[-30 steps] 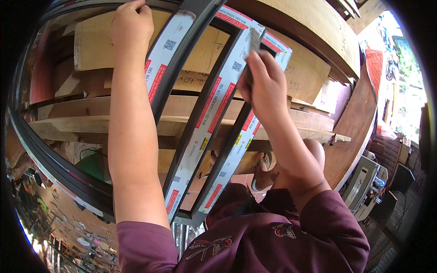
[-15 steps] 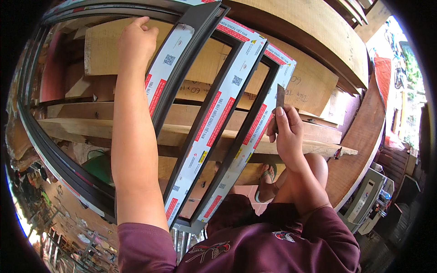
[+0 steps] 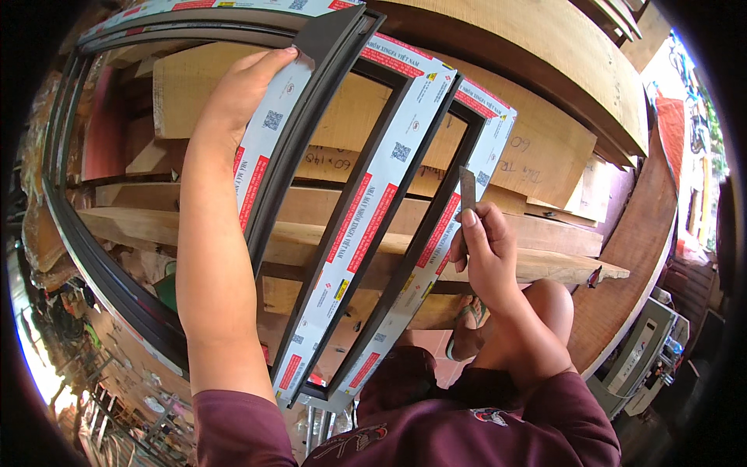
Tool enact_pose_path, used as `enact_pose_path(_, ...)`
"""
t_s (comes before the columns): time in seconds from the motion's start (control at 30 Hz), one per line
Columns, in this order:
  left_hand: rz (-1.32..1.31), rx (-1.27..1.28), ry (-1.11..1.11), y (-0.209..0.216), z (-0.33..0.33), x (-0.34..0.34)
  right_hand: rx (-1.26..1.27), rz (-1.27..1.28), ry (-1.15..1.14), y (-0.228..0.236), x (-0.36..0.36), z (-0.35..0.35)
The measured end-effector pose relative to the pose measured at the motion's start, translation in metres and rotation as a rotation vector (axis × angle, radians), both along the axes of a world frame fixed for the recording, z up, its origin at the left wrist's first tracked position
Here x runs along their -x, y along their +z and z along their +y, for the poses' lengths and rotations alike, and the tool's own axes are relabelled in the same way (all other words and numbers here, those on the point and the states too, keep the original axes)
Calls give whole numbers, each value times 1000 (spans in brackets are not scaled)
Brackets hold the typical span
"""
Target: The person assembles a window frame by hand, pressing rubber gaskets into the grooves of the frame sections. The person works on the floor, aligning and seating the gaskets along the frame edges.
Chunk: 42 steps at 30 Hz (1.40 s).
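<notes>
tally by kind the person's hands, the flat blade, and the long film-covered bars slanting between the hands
Hands: 2 (left hand, right hand)
Flat blades: 1 (dark blade)
Long film-covered bars: 3 (left bar, middle bar, right bar)
Total: 6

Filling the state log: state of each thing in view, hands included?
Left frame: film on, upper corner bare
Middle frame: film on
Right frame: film on
Flat metal strip: held, tip exposed
Left hand: on left frame, fingertip by film edge
Right hand: closed around flat metal strip
Wooden planks: beneath the frames
Sandal: worn
Grey machine: power state unclear
</notes>
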<state>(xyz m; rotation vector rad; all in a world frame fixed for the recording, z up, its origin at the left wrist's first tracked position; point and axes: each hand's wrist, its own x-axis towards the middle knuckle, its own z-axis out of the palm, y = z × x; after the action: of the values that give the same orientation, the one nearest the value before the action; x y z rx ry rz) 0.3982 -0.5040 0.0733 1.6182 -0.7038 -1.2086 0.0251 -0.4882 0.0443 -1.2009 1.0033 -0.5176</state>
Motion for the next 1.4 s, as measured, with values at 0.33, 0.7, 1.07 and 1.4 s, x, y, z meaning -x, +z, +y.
enact_pose_path(0.33, -510, -99, -20, -13, -13, -8, -85, -167, 38, 30, 9, 17)
enact_pose_path(0.7, -443, -36, -147, -16, -10, -6, -109, -126, 48, 31, 22, 21)
enact_pose_path(1.07, -576, 37, -186, 5, -6, 19, -130, -59, 37, 25, 29, 11)
enact_pose_path(1.4, -292, -49, 17, -18, -18, -21, -134, -64, 9, 19, 26, 3)
